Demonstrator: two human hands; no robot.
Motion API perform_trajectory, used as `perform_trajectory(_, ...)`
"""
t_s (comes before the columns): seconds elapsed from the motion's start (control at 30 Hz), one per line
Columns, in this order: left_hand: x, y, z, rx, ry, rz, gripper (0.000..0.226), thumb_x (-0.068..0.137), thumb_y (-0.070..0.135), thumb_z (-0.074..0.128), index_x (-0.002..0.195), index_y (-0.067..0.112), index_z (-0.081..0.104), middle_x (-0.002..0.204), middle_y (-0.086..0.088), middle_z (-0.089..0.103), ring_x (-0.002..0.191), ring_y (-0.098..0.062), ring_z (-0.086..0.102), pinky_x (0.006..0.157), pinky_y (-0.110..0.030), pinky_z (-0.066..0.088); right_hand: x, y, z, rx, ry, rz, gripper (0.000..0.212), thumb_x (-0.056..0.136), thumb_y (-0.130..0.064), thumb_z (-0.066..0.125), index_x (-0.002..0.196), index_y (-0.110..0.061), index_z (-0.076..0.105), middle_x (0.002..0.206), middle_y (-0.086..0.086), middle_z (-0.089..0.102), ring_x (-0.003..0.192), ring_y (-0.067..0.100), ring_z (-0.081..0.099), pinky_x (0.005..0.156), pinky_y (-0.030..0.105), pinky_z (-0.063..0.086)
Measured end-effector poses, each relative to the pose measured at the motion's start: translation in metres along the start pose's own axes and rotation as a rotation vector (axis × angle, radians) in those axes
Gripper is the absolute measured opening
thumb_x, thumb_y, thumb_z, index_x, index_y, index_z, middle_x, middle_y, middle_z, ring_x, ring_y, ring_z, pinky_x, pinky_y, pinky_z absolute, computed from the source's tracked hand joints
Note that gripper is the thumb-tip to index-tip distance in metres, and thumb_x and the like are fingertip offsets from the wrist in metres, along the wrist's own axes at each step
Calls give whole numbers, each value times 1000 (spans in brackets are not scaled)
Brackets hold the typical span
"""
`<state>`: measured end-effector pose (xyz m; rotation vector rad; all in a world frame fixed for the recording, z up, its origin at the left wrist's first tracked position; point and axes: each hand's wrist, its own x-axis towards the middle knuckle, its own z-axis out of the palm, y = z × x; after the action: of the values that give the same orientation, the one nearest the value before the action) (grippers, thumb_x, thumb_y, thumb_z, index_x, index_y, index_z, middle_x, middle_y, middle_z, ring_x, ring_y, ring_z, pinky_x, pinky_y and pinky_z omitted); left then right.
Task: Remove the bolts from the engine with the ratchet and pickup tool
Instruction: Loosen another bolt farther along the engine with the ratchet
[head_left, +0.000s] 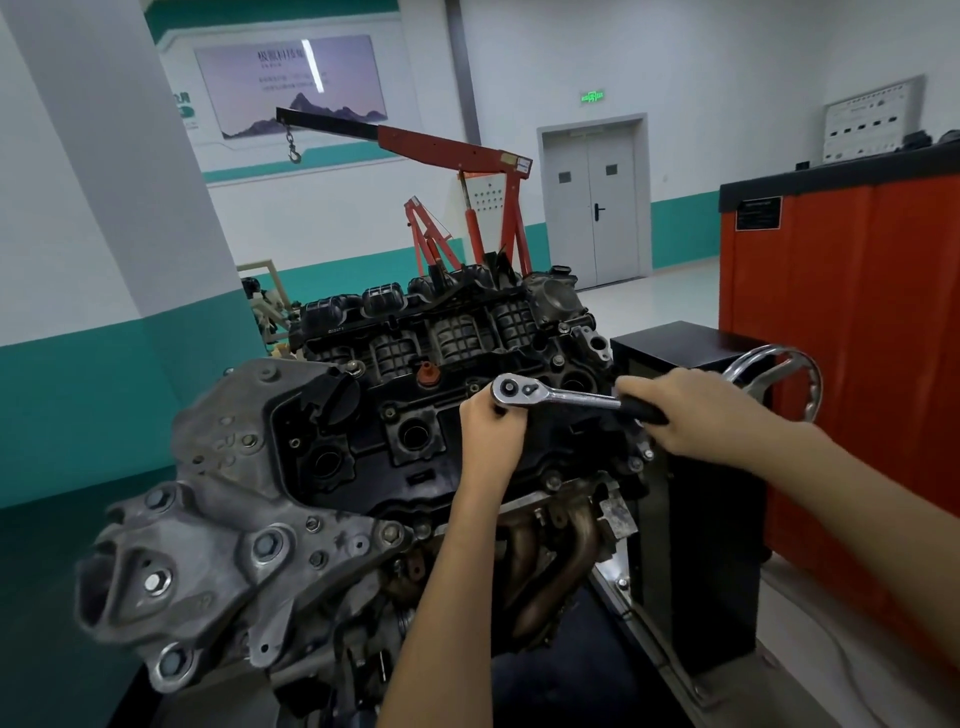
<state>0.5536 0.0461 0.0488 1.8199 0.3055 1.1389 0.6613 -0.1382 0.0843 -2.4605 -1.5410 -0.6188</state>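
Observation:
The engine (363, 467) fills the middle of the head view, its black valve cover (395, 410) facing up. A chrome ratchet (556, 393) lies level over the cover's right part, head to the left. My left hand (491, 436) grips just under the ratchet head (514, 389); whatever hangs below the head is hidden by the fingers. My right hand (691, 415) grips the ratchet's black handle (644, 410). Several bolts sit along the cover's edge, one at the right rim (635, 464). No pickup tool is in view.
A black engine stand box (691, 499) with a chrome handwheel (779, 374) stands right of the engine. An orange cabinet (852, 364) rises further right. A red engine hoist (467, 171) stands behind, a grey pillar (119, 156) at the left.

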Motion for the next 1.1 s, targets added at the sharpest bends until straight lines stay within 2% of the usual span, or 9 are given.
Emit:
perform_trajectory(0.13,-4,-2,1,-13,-10,4,19,87,-4,51,70,-3,60,57,4,47,56,-6,37,56,-22,31,-42,-47,44,417,93,210,25,81,-14,62,93,-31,48,65,-5,52,62,21,60,53,27,37)
perform_trajectory(0.23,-2,-5,5,-46,31,3,40,87,-7,54,55,14,47,54,9,42,60,-10,35,58,-28,31,-60,-114,74,889,191,386,30,78,-4,62,79,-27,42,60,-1,49,48,10,47,44,22,38)
perform_trajectory(0.37,0,-4,8,-12,79,16,57,89,-4,59,51,29,32,52,13,29,54,-2,24,53,-21,24,-49,-175,87,1167,176,497,24,81,-5,57,99,-20,50,65,0,53,51,2,53,45,11,38)
perform_trajectory(0.5,2,-4,3,-22,19,-16,52,88,-5,56,45,24,47,45,14,39,48,-1,32,54,-17,31,-56,-119,60,1013,37,316,32,79,3,58,89,-26,51,64,1,52,52,7,47,49,17,37)
perform_trajectory(0.73,3,0,-3,-5,-25,-23,24,86,-5,48,67,6,60,55,13,49,53,-1,37,55,-22,31,-7,-10,4,-8,-15,68,23,87,-26,57,108,-27,47,82,-1,60,81,25,62,64,28,38)
perform_trajectory(0.8,0,-2,-3,-52,-1,-41,18,87,-6,49,73,-2,61,67,-2,53,65,-10,43,62,-27,34,-18,-26,18,73,50,124,24,85,-24,58,106,-26,47,77,0,58,77,27,62,61,29,39)
perform_trajectory(0.93,-4,-3,7,-64,53,-49,37,89,-3,56,57,13,45,47,19,49,50,5,41,53,-11,32,-59,-100,62,764,94,366,27,79,-9,61,90,-27,44,72,9,57,62,27,56,55,37,48)
perform_trajectory(1.0,-1,-4,10,-76,96,-59,42,89,-3,60,55,11,40,41,18,42,44,6,37,49,-10,30,-53,-146,80,966,146,448,30,80,-8,58,101,-26,47,79,7,57,62,16,55,48,17,42)
perform_trajectory(1.1,2,-3,7,-103,111,-83,51,90,5,65,53,22,34,49,14,32,45,1,30,50,-13,27,-46,-175,87,1124,133,471,35,82,-6,56,114,-17,48,73,0,54,56,3,53,47,9,38)
